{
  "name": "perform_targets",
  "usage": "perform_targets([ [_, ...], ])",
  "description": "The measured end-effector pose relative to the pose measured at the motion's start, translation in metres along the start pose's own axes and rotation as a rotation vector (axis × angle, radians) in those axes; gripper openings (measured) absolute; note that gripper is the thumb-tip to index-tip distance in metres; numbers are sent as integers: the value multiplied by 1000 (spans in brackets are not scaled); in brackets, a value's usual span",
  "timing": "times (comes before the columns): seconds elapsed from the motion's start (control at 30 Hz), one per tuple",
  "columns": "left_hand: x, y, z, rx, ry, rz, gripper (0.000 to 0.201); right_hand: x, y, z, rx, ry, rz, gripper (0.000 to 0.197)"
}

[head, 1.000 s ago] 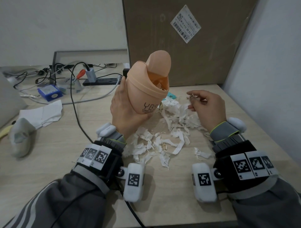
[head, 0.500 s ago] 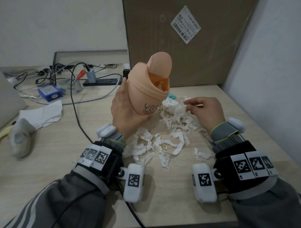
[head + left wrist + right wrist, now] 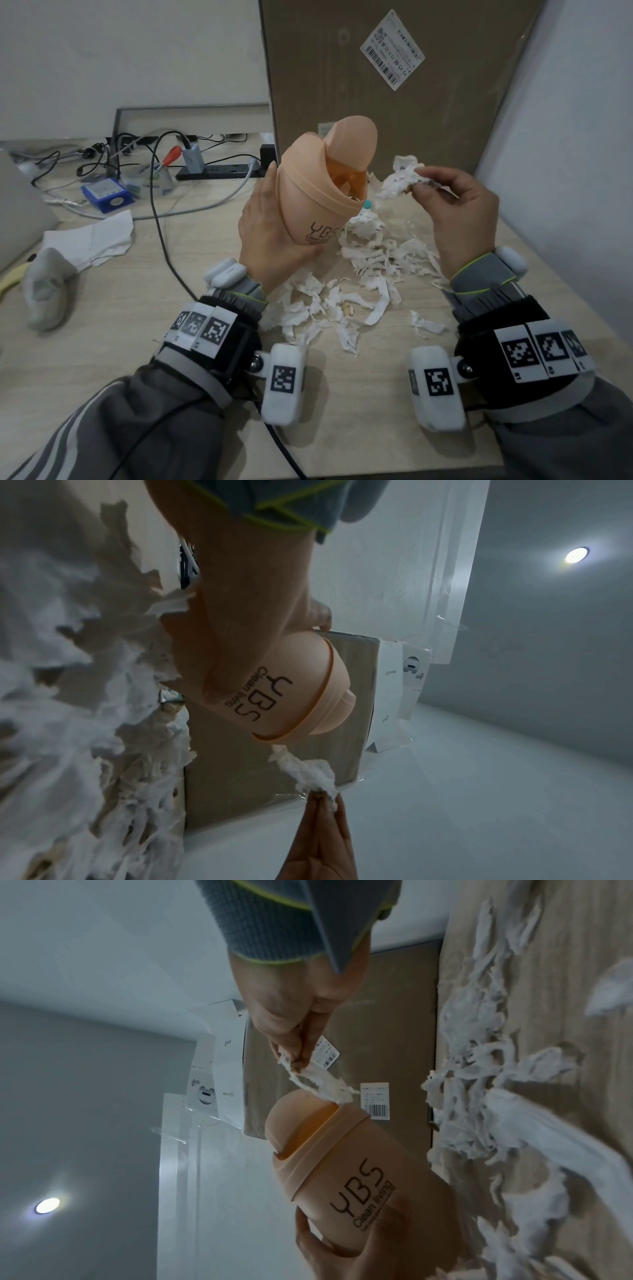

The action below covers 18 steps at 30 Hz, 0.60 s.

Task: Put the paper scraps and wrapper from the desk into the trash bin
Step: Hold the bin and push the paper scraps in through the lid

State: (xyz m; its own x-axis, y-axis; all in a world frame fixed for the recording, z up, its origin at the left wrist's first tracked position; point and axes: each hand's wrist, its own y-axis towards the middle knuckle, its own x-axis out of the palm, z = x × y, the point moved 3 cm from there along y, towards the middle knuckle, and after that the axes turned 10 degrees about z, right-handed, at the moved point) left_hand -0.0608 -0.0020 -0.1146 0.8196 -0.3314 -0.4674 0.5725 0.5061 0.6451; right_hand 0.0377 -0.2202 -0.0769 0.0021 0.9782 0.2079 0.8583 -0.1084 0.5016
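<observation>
Change since half a second ago: the right hand (image 3: pixel 459 219), then down on the scrap pile, is now raised off the desk (image 3: pixel 102 342) with a tuft of white paper scraps (image 3: pixel 399 180) pinched between thumb and fingertips, level with the bin mouth and just to its right. The bin has stayed aloft in the same tilt.

Item 1, trash bin (image 3: pixel 322 195): small, peach plastic, printed "YBS Clean living", swing lid tipped open, white paper showing inside. Held above the desk, leaning right, by the left hand (image 3: pixel 270 240), fingers wrapped round its lower body.

Item 2, loose paper scraps (image 3: pixel 376 253): torn white strips heaped on the desk below and between the hands, trailing toward the near edge.

Item 3, wrapper (image 3: pixel 367 205): only a teal fragment shows behind the bin, beside the heap; I cannot tell more.

Other stock: cardboard box (image 3: pixel 394 85) upright at the back with a barcode label; a white tissue (image 3: pixel 92 240) at left; blue box (image 3: pixel 106 195), tape roll and cables at rear left.
</observation>
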Motion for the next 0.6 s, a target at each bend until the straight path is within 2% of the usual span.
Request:
perform_targets([
  [0.2,1,-4,6,69,-26,-88,132,8,-5,-1,-11,14,-155,23],
  [0.37,2,-6,14,121,-43,-126,127,13,-10,2,-89,-123,-227,22],
  [0.5,2,-6,16,147,-42,-117,121,14,-11,5,-134,-267,-305,12],
  [0.6,2,-7,16,126,-43,-121,127,14,-11,15,-123,-407,-413,20],
])
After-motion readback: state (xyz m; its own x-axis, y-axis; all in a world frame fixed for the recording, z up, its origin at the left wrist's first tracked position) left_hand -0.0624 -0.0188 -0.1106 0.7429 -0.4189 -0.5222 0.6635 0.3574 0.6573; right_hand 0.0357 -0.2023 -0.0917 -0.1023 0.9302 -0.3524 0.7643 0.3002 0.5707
